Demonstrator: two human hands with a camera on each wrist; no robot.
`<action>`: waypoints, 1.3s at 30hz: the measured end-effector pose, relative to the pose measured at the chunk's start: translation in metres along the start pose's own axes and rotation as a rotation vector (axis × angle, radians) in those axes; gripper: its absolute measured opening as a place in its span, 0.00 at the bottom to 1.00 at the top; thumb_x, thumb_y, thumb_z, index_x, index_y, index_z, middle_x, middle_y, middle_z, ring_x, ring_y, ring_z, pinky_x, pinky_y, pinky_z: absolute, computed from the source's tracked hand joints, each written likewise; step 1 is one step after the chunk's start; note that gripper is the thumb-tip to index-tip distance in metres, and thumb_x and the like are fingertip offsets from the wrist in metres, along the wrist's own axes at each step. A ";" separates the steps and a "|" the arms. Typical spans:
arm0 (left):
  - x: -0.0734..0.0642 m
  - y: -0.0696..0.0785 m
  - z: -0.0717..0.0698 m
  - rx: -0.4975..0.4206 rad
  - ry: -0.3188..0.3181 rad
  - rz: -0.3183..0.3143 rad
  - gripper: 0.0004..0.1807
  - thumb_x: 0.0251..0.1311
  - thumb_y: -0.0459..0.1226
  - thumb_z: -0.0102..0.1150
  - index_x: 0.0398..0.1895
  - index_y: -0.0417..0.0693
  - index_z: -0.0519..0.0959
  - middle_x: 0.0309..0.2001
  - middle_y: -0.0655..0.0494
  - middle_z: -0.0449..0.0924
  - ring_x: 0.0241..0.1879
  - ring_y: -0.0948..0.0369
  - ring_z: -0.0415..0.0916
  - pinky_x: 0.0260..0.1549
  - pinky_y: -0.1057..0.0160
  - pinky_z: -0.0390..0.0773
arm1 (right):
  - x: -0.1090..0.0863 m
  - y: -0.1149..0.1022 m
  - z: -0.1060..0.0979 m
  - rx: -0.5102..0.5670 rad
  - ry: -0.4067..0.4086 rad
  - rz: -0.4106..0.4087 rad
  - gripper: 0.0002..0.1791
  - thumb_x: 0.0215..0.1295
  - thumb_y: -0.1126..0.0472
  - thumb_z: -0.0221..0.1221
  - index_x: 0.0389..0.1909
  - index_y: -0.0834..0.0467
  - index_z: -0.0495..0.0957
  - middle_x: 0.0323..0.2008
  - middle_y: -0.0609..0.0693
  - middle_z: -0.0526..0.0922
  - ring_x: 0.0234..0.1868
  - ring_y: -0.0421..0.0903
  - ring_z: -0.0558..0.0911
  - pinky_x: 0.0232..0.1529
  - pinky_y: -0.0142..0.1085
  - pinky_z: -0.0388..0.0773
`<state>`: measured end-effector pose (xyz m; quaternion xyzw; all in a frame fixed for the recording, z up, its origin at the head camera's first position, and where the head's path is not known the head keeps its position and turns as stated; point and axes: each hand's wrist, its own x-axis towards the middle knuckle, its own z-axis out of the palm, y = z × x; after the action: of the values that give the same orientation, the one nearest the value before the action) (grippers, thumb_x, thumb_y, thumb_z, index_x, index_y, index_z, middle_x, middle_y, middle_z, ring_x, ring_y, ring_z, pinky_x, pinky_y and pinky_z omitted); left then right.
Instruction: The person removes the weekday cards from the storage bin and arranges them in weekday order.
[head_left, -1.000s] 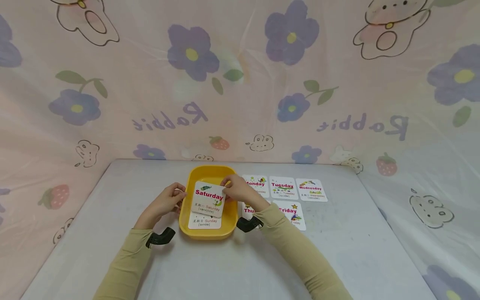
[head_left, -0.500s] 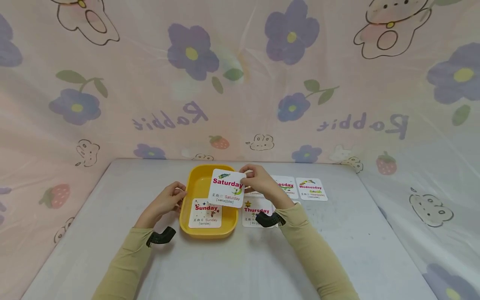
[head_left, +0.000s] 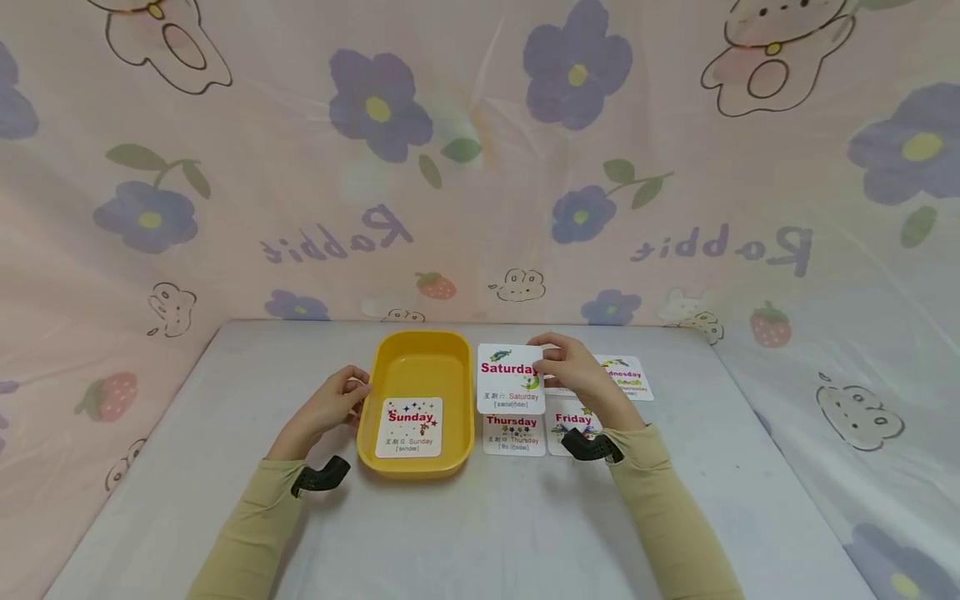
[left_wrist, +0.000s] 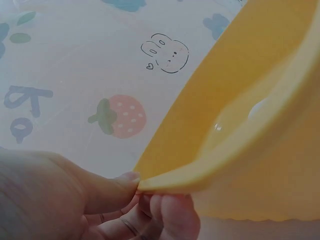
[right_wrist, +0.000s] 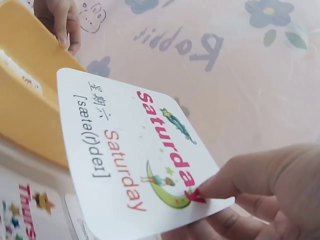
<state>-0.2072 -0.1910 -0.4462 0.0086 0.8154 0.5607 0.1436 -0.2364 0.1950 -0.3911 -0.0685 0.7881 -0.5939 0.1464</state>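
Between thumb and fingers, my right hand (head_left: 573, 371) pinches the right edge of a white Saturday card (head_left: 510, 387). In the right wrist view the Saturday card (right_wrist: 130, 165) is held up off the table, tilted. My left hand (head_left: 330, 407) grips the left rim of a yellow tray (head_left: 416, 469); the left wrist view shows its thumb on top of the rim (left_wrist: 175, 177) and fingers beneath. A Sunday card (head_left: 409, 427) lies in the near part of the tray. Under the Saturday card, the Thursday card (head_left: 513, 437) is partly covered.
Right of the tray lie a Friday card (head_left: 573, 419) and a Wednesday card (head_left: 630, 379), both partly hidden by the right hand and arm. A white table (head_left: 450, 533) bears everything. A printed curtain (head_left: 480, 167) stands behind it.
The right hand has carried the Saturday card rightward, out from above the Sunday card and past the tray's right rim. The left hand stays on the tray's rim.
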 end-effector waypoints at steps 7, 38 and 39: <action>-0.001 -0.001 0.000 0.007 0.004 -0.001 0.12 0.73 0.33 0.43 0.52 0.35 0.63 0.32 0.46 0.73 0.25 0.57 0.72 0.24 0.61 0.78 | -0.014 0.019 -0.028 -0.024 0.029 0.016 0.22 0.65 0.71 0.55 0.60 0.63 0.68 0.44 0.61 0.82 0.40 0.50 0.82 0.39 0.43 0.79; -0.002 0.000 -0.001 -0.011 -0.006 0.007 0.13 0.73 0.33 0.43 0.54 0.34 0.63 0.32 0.45 0.74 0.25 0.58 0.72 0.24 0.61 0.79 | -0.079 0.096 -0.124 -0.118 0.230 0.260 0.30 0.70 0.63 0.53 0.67 0.68 0.54 0.49 0.59 0.77 0.41 0.42 0.77 0.40 0.34 0.77; -0.002 0.000 -0.001 -0.011 -0.006 0.004 0.13 0.73 0.33 0.43 0.54 0.34 0.63 0.32 0.44 0.74 0.26 0.58 0.72 0.24 0.61 0.79 | -0.080 0.099 -0.127 -0.125 0.235 0.269 0.30 0.70 0.63 0.53 0.67 0.68 0.54 0.49 0.59 0.77 0.41 0.42 0.77 0.40 0.34 0.77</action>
<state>-0.2053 -0.1919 -0.4456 0.0114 0.8119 0.5654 0.1451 -0.1935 0.3617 -0.4416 0.0984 0.8373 -0.5226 0.1268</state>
